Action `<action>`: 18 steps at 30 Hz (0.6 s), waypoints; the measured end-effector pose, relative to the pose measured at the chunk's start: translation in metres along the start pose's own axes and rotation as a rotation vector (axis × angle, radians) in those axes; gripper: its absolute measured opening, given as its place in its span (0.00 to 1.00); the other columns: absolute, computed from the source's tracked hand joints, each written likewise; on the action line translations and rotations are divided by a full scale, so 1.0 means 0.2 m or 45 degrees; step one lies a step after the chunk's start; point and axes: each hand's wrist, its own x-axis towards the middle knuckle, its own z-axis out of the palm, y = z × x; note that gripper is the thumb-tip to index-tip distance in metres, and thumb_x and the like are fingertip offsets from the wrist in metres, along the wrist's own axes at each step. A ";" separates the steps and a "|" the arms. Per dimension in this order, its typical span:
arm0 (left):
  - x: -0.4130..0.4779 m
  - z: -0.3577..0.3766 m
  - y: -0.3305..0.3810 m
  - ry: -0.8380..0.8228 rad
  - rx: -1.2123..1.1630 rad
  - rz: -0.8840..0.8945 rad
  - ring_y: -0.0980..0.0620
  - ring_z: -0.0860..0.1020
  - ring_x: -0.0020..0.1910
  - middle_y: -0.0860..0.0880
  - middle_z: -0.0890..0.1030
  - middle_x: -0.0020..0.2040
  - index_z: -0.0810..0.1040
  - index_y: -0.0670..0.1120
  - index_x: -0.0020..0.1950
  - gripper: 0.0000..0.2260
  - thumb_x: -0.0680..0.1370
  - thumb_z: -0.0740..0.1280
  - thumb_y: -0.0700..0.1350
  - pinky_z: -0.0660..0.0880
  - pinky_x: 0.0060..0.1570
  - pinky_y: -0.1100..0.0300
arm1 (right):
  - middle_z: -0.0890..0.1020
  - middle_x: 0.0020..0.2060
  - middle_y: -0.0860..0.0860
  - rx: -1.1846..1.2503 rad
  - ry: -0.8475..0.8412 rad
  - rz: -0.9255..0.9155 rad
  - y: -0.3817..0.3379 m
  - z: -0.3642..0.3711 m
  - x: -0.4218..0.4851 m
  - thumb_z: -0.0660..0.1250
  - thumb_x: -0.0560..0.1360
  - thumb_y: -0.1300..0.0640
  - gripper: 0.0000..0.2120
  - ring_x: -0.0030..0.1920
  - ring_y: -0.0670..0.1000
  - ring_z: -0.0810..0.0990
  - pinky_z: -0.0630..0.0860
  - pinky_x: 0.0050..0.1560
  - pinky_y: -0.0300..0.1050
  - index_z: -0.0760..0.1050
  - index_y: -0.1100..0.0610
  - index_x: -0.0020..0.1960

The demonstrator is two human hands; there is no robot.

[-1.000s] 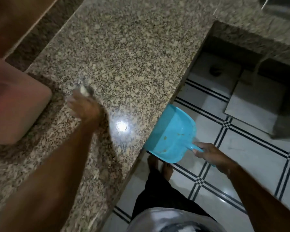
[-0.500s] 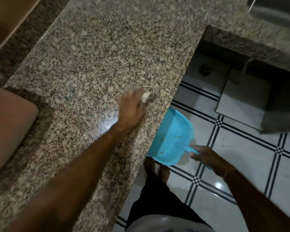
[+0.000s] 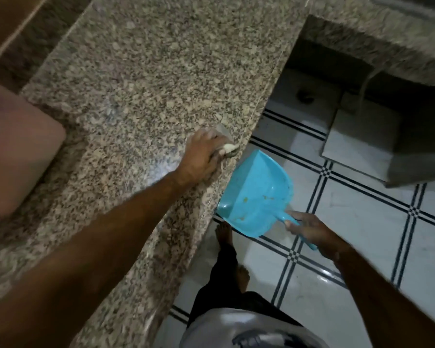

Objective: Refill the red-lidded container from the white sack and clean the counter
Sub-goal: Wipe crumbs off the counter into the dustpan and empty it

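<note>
My left hand (image 3: 201, 156) grips a small pale cloth (image 3: 227, 148) and presses it on the speckled granite counter (image 3: 148, 71), right at its front edge. My right hand (image 3: 312, 231) holds the handle of a blue dustpan (image 3: 256, 194), which sits just below the counter edge, beside the cloth. A few yellowish crumbs lie in the pan. The red lid (image 3: 13, 156) of the container shows at the left edge, blurred. The white sack is out of view.
White floor tiles with dark lines (image 3: 362, 222) lie right of the counter. A grey box or bin (image 3: 387, 146) stands on the floor at the right, under a second granite counter (image 3: 362, 41). My bare feet (image 3: 224, 232) stand by the counter.
My left hand swept the cloth from the middle of the counter rightward to its front edge. The dustpan stayed below the edge in my right hand.
</note>
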 end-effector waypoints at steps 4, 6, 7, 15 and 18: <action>-0.45 0.00 0.08 0.011 -0.039 -0.145 0.40 0.75 0.56 0.44 0.80 0.59 0.81 0.50 0.64 0.20 0.83 0.54 0.54 0.68 0.57 0.45 | 0.85 0.50 0.45 0.003 -0.074 0.017 0.08 0.10 -0.11 0.68 0.82 0.57 0.11 0.48 0.43 0.81 0.75 0.50 0.35 0.80 0.47 0.63; -0.72 0.00 0.14 0.078 -0.074 -0.183 0.40 0.75 0.54 0.45 0.80 0.57 0.81 0.50 0.63 0.19 0.83 0.54 0.54 0.68 0.54 0.45 | 0.84 0.49 0.44 0.020 -0.082 0.015 0.14 0.17 -0.18 0.68 0.82 0.57 0.12 0.48 0.41 0.80 0.74 0.48 0.33 0.80 0.48 0.63; -0.86 0.00 0.17 0.105 -0.095 -0.199 0.41 0.75 0.54 0.45 0.80 0.57 0.81 0.49 0.63 0.19 0.83 0.54 0.53 0.69 0.54 0.45 | 0.85 0.51 0.45 0.026 -0.091 0.009 0.18 0.20 -0.21 0.68 0.81 0.58 0.12 0.49 0.41 0.80 0.75 0.48 0.32 0.81 0.50 0.64; -1.57 -0.09 0.24 0.220 -0.140 -0.314 0.45 0.80 0.54 0.50 0.83 0.56 0.83 0.50 0.59 0.17 0.83 0.56 0.51 0.74 0.55 0.48 | 0.83 0.57 0.58 -0.027 -0.171 0.001 0.42 0.42 -0.44 0.69 0.81 0.60 0.16 0.52 0.50 0.78 0.76 0.46 0.31 0.79 0.61 0.68; -1.63 -0.19 0.06 0.575 -0.162 -0.630 0.43 0.79 0.54 0.47 0.82 0.54 0.82 0.44 0.57 0.20 0.85 0.55 0.54 0.74 0.56 0.44 | 0.83 0.57 0.60 -0.001 -0.165 0.003 0.43 0.45 -0.48 0.69 0.81 0.60 0.16 0.52 0.51 0.78 0.76 0.48 0.35 0.79 0.62 0.67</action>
